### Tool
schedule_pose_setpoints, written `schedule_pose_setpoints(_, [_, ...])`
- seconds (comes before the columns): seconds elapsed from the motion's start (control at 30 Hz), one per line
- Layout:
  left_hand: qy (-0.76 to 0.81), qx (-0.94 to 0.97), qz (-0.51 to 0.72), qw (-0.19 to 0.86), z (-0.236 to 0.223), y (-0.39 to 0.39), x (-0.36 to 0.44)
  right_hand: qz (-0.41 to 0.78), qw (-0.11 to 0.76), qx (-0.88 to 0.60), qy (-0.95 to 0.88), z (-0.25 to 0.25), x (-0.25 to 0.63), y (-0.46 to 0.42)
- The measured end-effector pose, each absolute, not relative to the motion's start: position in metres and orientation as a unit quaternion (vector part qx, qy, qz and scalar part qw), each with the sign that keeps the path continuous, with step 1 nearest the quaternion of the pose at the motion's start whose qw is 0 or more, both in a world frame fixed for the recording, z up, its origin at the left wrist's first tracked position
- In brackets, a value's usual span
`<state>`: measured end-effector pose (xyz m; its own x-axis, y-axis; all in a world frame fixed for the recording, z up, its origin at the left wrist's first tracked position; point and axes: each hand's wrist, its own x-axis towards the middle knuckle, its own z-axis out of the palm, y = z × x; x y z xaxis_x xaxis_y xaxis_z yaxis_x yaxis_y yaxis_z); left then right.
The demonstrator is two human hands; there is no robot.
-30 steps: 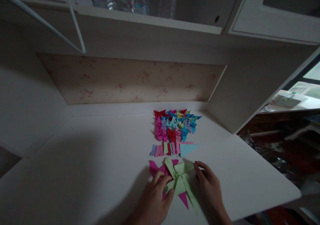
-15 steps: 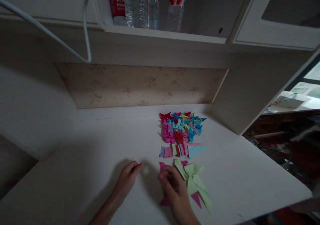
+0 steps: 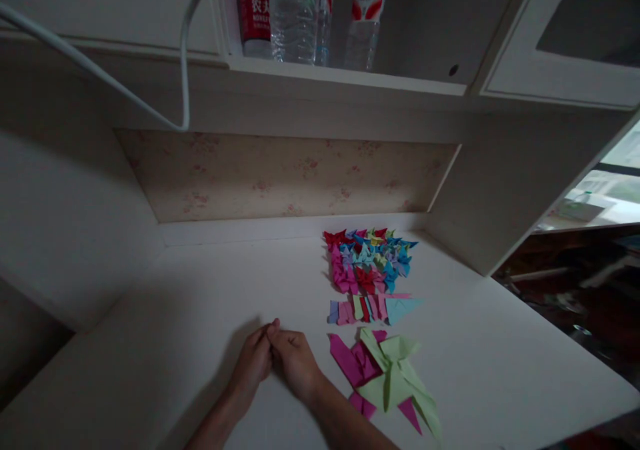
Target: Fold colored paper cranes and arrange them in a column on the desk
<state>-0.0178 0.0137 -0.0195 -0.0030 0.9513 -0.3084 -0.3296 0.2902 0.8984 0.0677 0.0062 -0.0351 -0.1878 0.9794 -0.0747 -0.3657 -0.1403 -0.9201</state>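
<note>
Green paper (image 3: 395,380) is lying unheld as the hands are coming together.
The right hand (image 3: 299,363) is leaving the magenta paper (image 3: 353,363) and meeting the left hand (image 3: 254,358) over the desk (image 3: 225,290); their fingers are curling inward and touching, though how tightly, or around what, I cannot tell. Both papers are resting beside them, below the folded strips (image 3: 357,310).

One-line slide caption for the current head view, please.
Left hand and right hand meet over the white table, beside light green and magenta folded papers.
</note>
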Motion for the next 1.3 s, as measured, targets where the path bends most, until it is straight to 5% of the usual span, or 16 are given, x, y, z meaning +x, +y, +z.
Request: schedule_pose_setpoints(1.3, [0.489,0.401,0.445,0.634,-0.016,0.006,-0.021,0.691,0.499,-0.344,-0.393,-0.034,0.074,0.004])
